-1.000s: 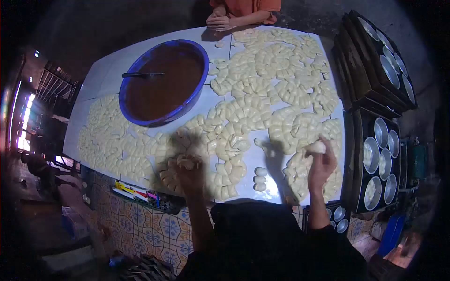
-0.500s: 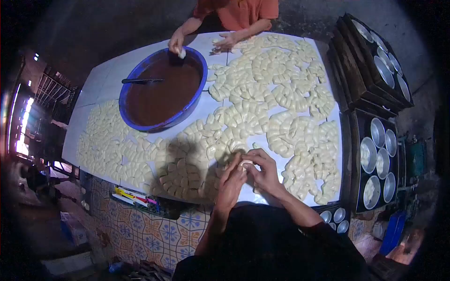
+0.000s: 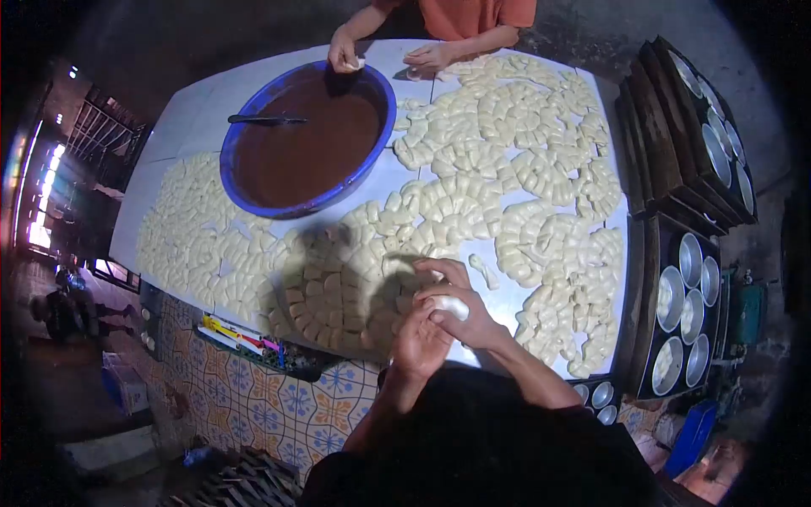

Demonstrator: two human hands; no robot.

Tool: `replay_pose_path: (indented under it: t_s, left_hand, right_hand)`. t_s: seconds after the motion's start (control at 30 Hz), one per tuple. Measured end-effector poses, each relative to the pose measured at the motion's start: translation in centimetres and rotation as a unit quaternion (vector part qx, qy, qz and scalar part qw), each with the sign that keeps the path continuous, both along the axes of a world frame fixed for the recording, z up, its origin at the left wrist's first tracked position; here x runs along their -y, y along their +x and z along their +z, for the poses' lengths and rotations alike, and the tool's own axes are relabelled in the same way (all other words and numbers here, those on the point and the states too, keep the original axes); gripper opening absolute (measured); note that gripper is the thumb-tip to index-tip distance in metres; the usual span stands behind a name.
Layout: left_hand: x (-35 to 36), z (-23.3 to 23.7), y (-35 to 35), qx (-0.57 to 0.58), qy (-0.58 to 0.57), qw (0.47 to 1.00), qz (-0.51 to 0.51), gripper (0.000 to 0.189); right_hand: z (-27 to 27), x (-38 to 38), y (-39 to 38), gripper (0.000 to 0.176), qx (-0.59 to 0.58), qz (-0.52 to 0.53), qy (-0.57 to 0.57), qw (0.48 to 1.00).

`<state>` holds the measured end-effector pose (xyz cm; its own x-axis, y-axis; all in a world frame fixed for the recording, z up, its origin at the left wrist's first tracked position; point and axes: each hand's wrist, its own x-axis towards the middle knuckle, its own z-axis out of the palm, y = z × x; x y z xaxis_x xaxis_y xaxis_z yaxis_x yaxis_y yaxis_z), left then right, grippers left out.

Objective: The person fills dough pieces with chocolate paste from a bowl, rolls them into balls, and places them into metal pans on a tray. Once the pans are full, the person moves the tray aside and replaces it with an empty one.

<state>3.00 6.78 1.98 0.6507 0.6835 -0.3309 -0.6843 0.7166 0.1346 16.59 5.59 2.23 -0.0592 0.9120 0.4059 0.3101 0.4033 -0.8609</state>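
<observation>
A small, smooth lump of pale dough (image 3: 450, 306) sits between my two hands above the table's near edge. My left hand (image 3: 420, 345) is turned palm up and supports it from below, its fingers partly hidden. Over the top curls my right hand (image 3: 470, 319), closed round the dough with bent fingers. Beyond them, rows of cut dough pieces (image 3: 456, 194) cover much of the white tabletop (image 3: 190, 110). One loose strip of dough (image 3: 483, 270) lies just past my right hand.
A blue basin (image 3: 384, 139) of brown filling holds a dark-handled tool (image 3: 266, 120). Across the table, a person's hand (image 3: 345, 52) holds dough beside the basin; the other hand (image 3: 431, 57) rests on the table. Round metal tins (image 3: 670, 298) stand in trays at right.
My hands have turned and opened somewhat, so more of the dough lump shows. The loose strip beyond them has come into fuller view. The other person's hand has lifted slightly from the basin.
</observation>
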Motion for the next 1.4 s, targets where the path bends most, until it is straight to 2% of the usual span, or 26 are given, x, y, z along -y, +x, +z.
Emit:
replay_pose_path:
  t_s: [0.03,0.1,0.13,0.17,0.2,0.23,0.27,0.33,0.37,0.4,0.47,0.57,0.67,0.7,0.8,0.83,0.87,0.93,0.97,1.0,1.07,1.1,1.2,1.23,1.33,1.4]
  left_hand:
    - [-0.2,0.2,0.5,-0.075,0.053,0.996,0.003,0.054]
    - [-2.1,2.6,0.4,0.029,0.064,0.994,-0.080,0.082]
    - [-4.0,3.9,1.2,0.085,0.077,0.986,-0.122,0.096]
    - [-6.6,2.6,1.4,0.052,0.105,0.986,-0.119,0.116]
    - [-9.2,1.4,1.6,0.018,0.133,0.984,-0.117,0.137]
    - [-13.4,0.2,1.3,-0.075,0.297,0.948,-0.084,0.118]
    - [-17.4,1.5,1.3,-0.212,0.361,0.908,-0.007,0.091]
    - [-25.5,4.3,1.3,-0.459,0.422,0.780,0.059,0.065]
    - [-29.1,2.6,0.9,-0.541,0.497,0.668,0.118,0.065]
    - [-31.9,0.7,0.9,-0.690,0.525,0.481,0.128,0.067]
    - [-35.7,-0.6,0.3,-0.674,0.470,0.530,-0.210,0.073]
    - [-31.9,2.9,0.6,-0.678,0.451,0.548,-0.189,0.081]
    - [-27.7,4.8,1.1,-0.712,0.480,0.511,-0.041,0.086]
    - [-25.8,5.2,1.2,-0.699,0.480,0.530,0.026,0.090]
    - [-19.6,1.8,0.9,-0.391,0.372,0.833,-0.125,0.102]
    - [-17.2,0.2,0.7,-0.240,0.253,0.907,-0.236,0.108]
    - [-13.1,3.0,2.6,-0.301,0.170,0.916,-0.203,0.116]
    - [-9.2,1.1,1.9,-0.251,0.243,0.916,-0.197,0.109]
    - [-7.7,0.7,1.8,-0.292,0.223,0.919,-0.146,0.102]
    - [-6.3,0.1,1.5,-0.333,0.203,0.916,-0.094,0.096]
    - [-4.0,-1.6,1.3,-0.356,0.153,0.921,-0.029,0.080]
    - [-3.4,-0.3,1.0,-0.354,0.156,0.920,-0.059,0.069]
    - [-2.1,0.1,0.0,-0.404,0.289,0.856,-0.140,0.046]
    - [-1.8,0.0,-0.1,-0.426,0.353,0.818,-0.160,0.041]
    - [-0.6,-0.6,-0.1,-0.390,0.448,0.789,-0.159,0.028]
    - [0.7,-0.3,-0.1,-0.364,0.419,0.817,-0.153,0.026]
  right_hand:
    - [0.2,-0.3,-0.2,0.051,-0.160,0.036,-0.094,0.982]
    - [-2.5,0.2,0.0,0.075,-0.357,0.098,-0.190,0.909]
    - [-5.2,0.1,1.5,0.088,-0.391,0.127,-0.187,0.892]
    - [-5.3,0.1,2.1,0.104,-0.385,0.104,-0.241,0.885]
    - [-2.3,-0.4,2.0,0.117,-0.434,0.111,-0.223,0.866]
    - [-1.5,-1.0,2.2,0.120,-0.428,0.090,-0.221,0.872]
    - [-1.2,-1.4,2.5,0.123,-0.423,0.067,-0.217,0.877]
    - [-1.5,-1.5,3.0,0.117,-0.429,0.025,-0.195,0.882]
    - [-1.9,-1.3,3.2,0.115,-0.419,0.002,-0.202,0.885]
    - [-2.6,-1.2,3.4,0.112,-0.409,-0.023,-0.208,0.888]
    - [-4.4,-0.8,3.4,0.098,-0.441,-0.007,-0.202,0.874]
    - [-4.4,-0.8,3.1,0.086,-0.470,-0.008,-0.196,0.861]
    - [-4.6,-0.9,2.6,0.080,-0.491,-0.022,-0.206,0.846]
    - [-4.2,-1.1,2.2,0.074,-0.493,-0.042,-0.207,0.844]
    - [-2.6,-1.9,1.6,0.072,-0.516,-0.018,-0.236,0.823]
    - [-4.8,-2.0,1.4,0.056,-0.670,0.029,-0.238,0.702]
    - [-6.1,-1.8,1.3,0.050,-0.656,-0.001,-0.267,0.706]
    - [-7.2,-1.0,1.0,0.039,-0.623,-0.061,-0.326,0.709]
    - [-7.0,-0.5,0.6,0.027,-0.646,-0.116,-0.305,0.690]
    - [-4.5,0.7,1.2,0.029,-0.617,-0.099,-0.310,0.716]
    - [-5.8,2.0,-0.2,0.032,-0.407,-0.184,-0.261,0.856]
    - [-2.9,2.2,-0.3,0.034,-0.200,-0.198,-0.163,0.946]
    - [-1.9,4.2,0.3,0.034,0.106,-0.186,-0.082,0.973]
    - [-2.2,4.4,0.4,0.031,0.031,-0.176,-0.080,0.981]
    - [-1.1,5.4,1.0,0.024,-0.092,-0.197,-0.072,0.973]
    - [-0.9,6.2,1.2,0.021,-0.131,-0.198,-0.079,0.968]
